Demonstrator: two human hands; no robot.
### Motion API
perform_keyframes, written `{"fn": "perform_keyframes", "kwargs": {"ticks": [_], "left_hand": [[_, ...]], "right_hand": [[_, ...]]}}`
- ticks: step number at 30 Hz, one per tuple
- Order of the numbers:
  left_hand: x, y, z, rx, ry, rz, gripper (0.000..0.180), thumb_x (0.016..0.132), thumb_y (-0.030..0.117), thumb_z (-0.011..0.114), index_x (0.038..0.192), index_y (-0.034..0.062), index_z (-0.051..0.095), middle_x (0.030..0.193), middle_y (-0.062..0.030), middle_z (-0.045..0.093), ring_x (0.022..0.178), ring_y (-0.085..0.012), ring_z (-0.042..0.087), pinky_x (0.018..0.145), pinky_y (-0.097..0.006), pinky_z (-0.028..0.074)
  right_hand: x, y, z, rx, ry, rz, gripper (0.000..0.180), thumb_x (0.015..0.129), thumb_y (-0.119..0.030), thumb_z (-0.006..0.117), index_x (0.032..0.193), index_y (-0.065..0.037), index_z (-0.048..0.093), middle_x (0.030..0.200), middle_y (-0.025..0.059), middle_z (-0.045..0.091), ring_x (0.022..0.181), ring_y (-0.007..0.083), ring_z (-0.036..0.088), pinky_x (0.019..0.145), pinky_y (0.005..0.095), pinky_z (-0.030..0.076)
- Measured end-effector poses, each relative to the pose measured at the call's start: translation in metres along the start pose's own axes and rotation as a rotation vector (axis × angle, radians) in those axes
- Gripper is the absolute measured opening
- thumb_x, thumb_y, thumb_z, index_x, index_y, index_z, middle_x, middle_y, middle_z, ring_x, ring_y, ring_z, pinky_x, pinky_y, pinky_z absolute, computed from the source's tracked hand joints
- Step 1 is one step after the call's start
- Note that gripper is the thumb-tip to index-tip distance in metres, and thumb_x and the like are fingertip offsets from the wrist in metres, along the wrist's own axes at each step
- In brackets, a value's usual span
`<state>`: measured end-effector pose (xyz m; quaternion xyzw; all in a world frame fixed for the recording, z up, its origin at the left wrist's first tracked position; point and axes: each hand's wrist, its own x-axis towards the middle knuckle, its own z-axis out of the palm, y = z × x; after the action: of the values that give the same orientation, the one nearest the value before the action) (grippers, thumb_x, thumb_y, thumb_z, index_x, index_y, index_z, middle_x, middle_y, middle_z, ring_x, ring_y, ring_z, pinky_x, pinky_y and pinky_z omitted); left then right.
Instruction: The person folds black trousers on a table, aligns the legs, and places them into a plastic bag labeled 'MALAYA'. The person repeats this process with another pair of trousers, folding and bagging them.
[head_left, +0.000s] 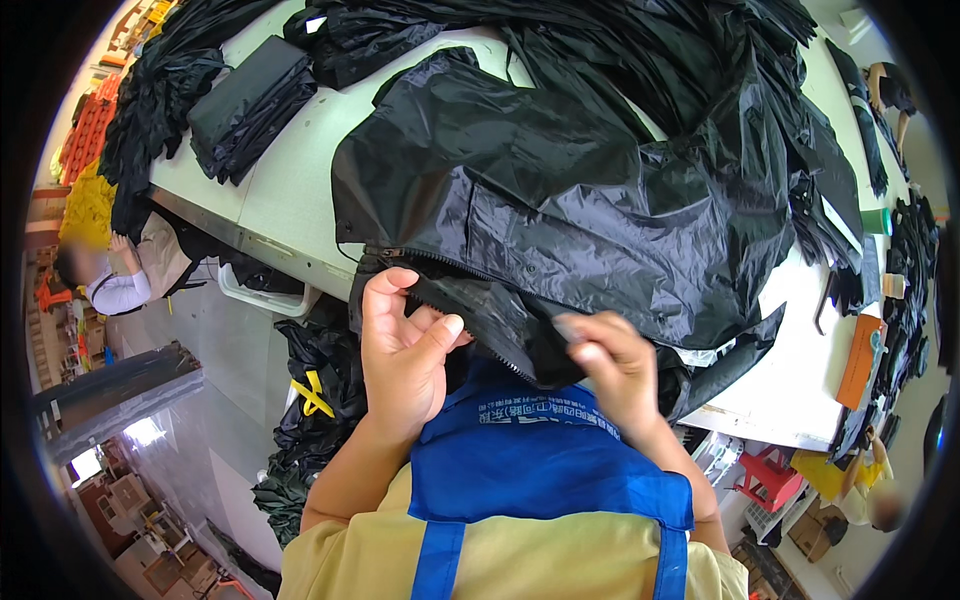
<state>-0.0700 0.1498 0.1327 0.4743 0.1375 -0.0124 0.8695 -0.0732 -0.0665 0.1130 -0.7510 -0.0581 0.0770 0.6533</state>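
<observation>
A glossy black jacket [560,200] lies on the table in front of me, its near edge hanging toward my body. An open zipper [490,285] runs along that edge, its toothed strips parted. My left hand [405,350] is closed, thumb and fingers pinching the jacket's edge near the left end of the zipper. To its right, my right hand [615,370] is curled with its fingertips at the black fabric. Slight blur covers those fingertips, and what they hold cannot be made out.
Folded black garments [255,105] lie on the white table [300,210]. More black garments pile up at the far side. An orange box [862,362] and a green roll [877,222] sit at the right. Below the left edge is a white bin [265,295]. Other people are at both sides.
</observation>
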Motion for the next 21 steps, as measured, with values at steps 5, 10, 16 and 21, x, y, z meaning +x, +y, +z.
{"fn": "perform_keyframes", "kwargs": {"ticks": [5,10,16,21], "left_hand": [[0.000,0.006,-0.039,0.462,-0.077,-0.036,0.052,0.086,-0.002,0.061,0.131,0.0048,0.035,0.090,-0.0063,0.056,0.082,-0.0128,0.062,0.075,-0.027,0.053],[0.067,-0.001,-0.150,1.019,0.489,0.273,0.045,0.089,0.017,0.062,0.127,0.0004,0.045,0.095,-0.0067,0.056,0.094,-0.0131,0.053,0.082,-0.027,0.044],[0.116,-0.014,-0.180,1.162,0.339,-0.433,0.046,0.093,0.040,0.056,0.105,-0.0033,0.065,0.105,-0.0143,0.065,0.096,-0.0208,0.059,0.085,-0.030,0.044],[0.122,0.003,-0.164,0.735,0.070,-0.329,0.033,0.091,0.027,0.061,0.109,-0.0012,0.062,0.101,-0.0044,0.064,0.091,-0.0115,0.057,0.082,-0.027,0.045]], "right_hand": [[0.011,0.061,-0.162,-0.295,0.858,0.275,0.033,0.097,-0.026,0.051,0.118,-0.003,0.063,0.083,0.0028,0.061,0.068,0.0123,0.053,0.063,0.0266,0.044],[-0.082,0.220,-0.412,-0.793,1.020,0.419,0.047,0.094,-0.027,0.056,0.126,0.006,0.051,0.120,0.0226,0.060,0.108,0.0300,0.058,0.093,0.0365,0.044],[-0.016,0.186,-0.327,-0.980,1.028,0.184,0.044,0.095,-0.026,0.054,0.130,0.001,0.048,0.111,0.0154,0.060,0.102,0.0249,0.057,0.088,0.0342,0.045],[0.034,0.023,-0.058,0.023,0.130,0.162,0.019,0.090,-0.013,0.058,0.104,-0.001,0.064,0.096,0.0087,0.064,0.083,0.0150,0.063,0.075,0.0276,0.050]]}}
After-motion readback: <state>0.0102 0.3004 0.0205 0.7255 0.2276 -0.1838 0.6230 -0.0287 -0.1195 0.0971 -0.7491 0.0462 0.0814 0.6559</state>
